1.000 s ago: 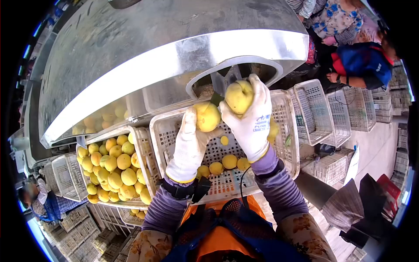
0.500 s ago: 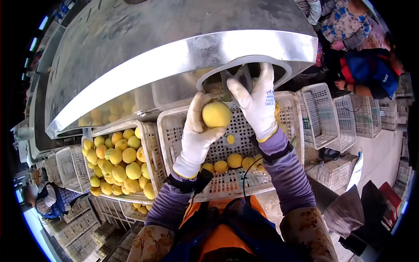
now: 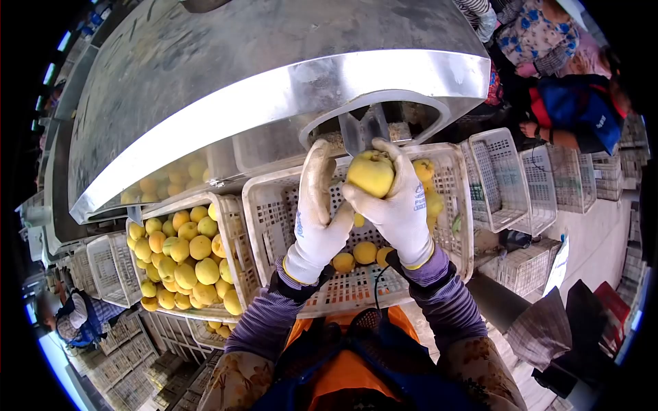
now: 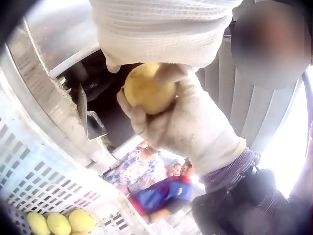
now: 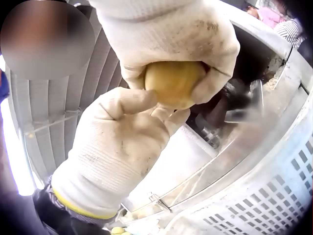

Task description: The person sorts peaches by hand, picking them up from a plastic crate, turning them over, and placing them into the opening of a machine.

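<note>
A yellow peach (image 3: 370, 175) sits in the gloved right hand (image 3: 403, 216), gripped between thumb and fingers over the middle crate (image 3: 256, 222). Close on its left is the gloved left hand (image 3: 317, 222), fingers extended and holding nothing. In the right wrist view the left thumb (image 5: 139, 100) reaches right to the peach's lower side. The left wrist view shows the same peach (image 4: 146, 90) with the right fingers wrapped about it. Just beyond the hands, a metal divider (image 3: 363, 130) stands in the oval opening of the steel machine (image 3: 274, 75).
Several peaches (image 3: 365, 253) lie in the middle crate, with more along its right side. Another crate (image 3: 229, 240) to the left is heaped with peaches. Emptied-looking white crates (image 3: 500, 178) line the right. People in patterned and blue clothing (image 3: 576, 113) stand at the upper right.
A second ago each hand held a peach. Then the right hand reached, fingers spread, to the opening while the left kept a peach. Now the right grips a peach and the left holds none.
</note>
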Demonstrator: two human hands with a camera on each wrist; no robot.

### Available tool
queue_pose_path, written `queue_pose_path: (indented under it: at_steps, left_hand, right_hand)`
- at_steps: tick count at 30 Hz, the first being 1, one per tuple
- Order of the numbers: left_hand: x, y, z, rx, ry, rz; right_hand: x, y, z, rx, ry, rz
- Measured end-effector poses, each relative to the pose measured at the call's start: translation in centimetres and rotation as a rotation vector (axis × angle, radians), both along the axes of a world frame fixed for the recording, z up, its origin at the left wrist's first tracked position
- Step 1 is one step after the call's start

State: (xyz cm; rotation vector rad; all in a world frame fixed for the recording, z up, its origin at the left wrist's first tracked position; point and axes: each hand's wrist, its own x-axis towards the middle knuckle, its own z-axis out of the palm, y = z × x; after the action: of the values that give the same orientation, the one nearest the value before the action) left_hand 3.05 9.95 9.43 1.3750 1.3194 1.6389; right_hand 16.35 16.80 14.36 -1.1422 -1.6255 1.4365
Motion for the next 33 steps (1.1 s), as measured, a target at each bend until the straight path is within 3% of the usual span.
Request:
queue_pose_path:
  at_steps: [3,5,9,11,12,13,15,17,18,19,20,21,23,24,27,30,33]
  left_hand:
    - [0.0,-1.4,-3.3,-0.299,-0.040,0.167]
    - [0.0,-2.9,-7.7,-0.482,0.001,0.131]
    - [0.7,-6.7,-15.7,-0.752,0.462,0.022]
    - [1.5,-8.4,-17.9,-1.120,0.655,-0.193]
    - [2.1,-8.7,-19.2,-1.191,0.762,-0.363]
    - [2.4,-9.2,-19.6,-1.255,0.874,-0.545]
    - [3.6,-9.4,-20.5,-1.237,1.110,-0.801]
    - [4.5,-11.1,-25.7,-1.275,1.002,-0.886]
    - [4.8,-11.7,-26.9,-1.237,1.006,-0.879]
    - [4.9,-12.5,-28.4,-1.207,1.006,-0.869]
    - [4.7,-12.7,-28.9,-1.169,1.021,-0.856]
    - [4.2,-12.7,-28.5,-1.228,0.919,-0.744]
    - [2.2,-11.4,-26.7,-1.316,0.728,-0.504]
    - [1.8,-12.0,-27.4,-1.293,0.557,-0.192]
    - [-1.9,-9.5,-22.0,-1.289,-0.593,0.095]
    - [-1.8,-8.1,-14.8,-0.865,-1.000,0.067]
    - [-1.9,-4.1,-5.5,-0.515,-0.923,-0.009]
  right_hand:
    - [-2.2,2.3,-4.2,0.706,-0.369,-0.331]
    - [-3.8,4.8,-8.2,0.837,-0.487,-0.337]
    - [-6.8,9.5,-9.5,0.987,-0.540,-0.406]
    - [-5.8,9.8,-6.4,1.092,-0.579,-0.390]
    - [-5.2,9.2,-5.3,1.083,-0.613,-0.425]
    - [-4.2,8.4,-5.8,1.117,-0.433,-0.413]
    - [-1.2,4.4,-8.6,1.030,-0.395,-0.314]
    - [1.2,-0.9,-12.1,0.310,-0.678,0.204]
    - [0.8,-2.6,-14.7,0.219,-0.975,0.440]
    - [1.9,-6.9,-23.5,0.240,-1.250,0.819]
    - [3.7,-10.0,-30.2,0.202,-1.199,0.946]
    - [5.0,-11.6,-33.8,0.166,-1.143,1.073]
    - [3.1,-9.7,-31.6,0.087,-1.214,1.114]
    - [2.4,-9.2,-29.5,0.035,-1.250,1.139]
    - [3.4,-7.1,-23.8,-0.195,-0.684,0.507]
    - [2.9,-5.6,-15.1,0.112,-0.300,0.240]
    - [1.5,-3.0,-5.4,0.435,-0.200,0.093]
